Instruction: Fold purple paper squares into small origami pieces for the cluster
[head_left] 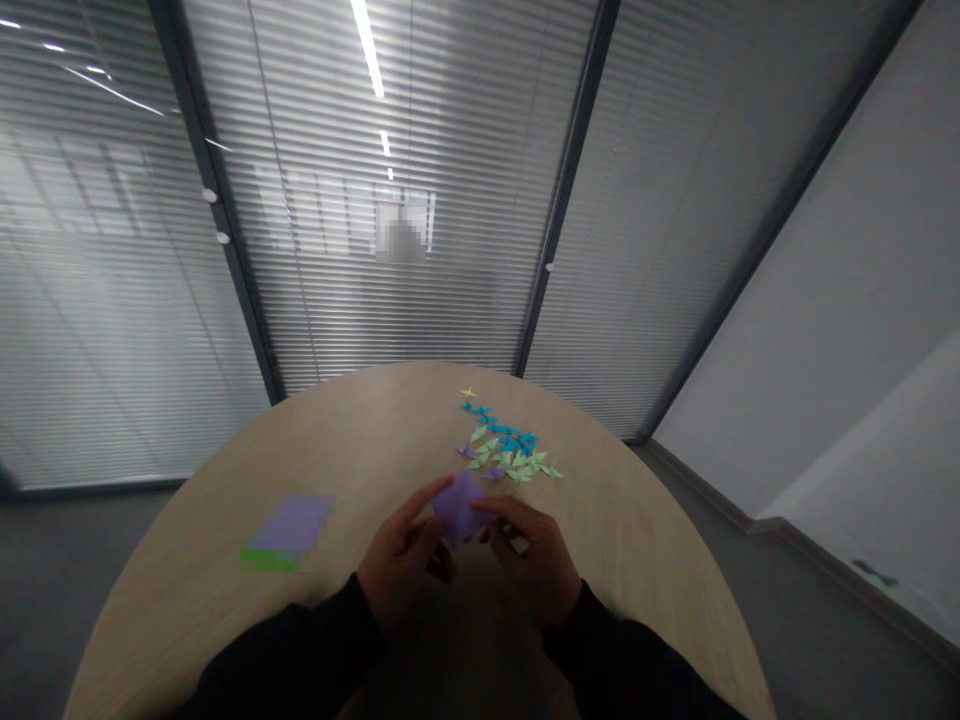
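Observation:
A piece of purple paper [459,508] is held up between both hands above the near middle of the table. My left hand [405,550] pinches its left edge with thumb and fingers. On the other side, my right hand [531,550] grips the right edge, fingertips closed on it. The paper looks folded, but its exact creases are too blurred to make out. Just beyond it lie folded paper pieces: light green ones [517,465], blue ones [504,432], a few purple ones [466,451] and a small yellow one [468,392].
The round wooden table [360,440] fills the lower view. A stack of purple paper [291,524] with a green edge [268,560] lies on its left side. Behind the table stand glass panels with blinds [397,310]; a white wall [847,330] rises to the right.

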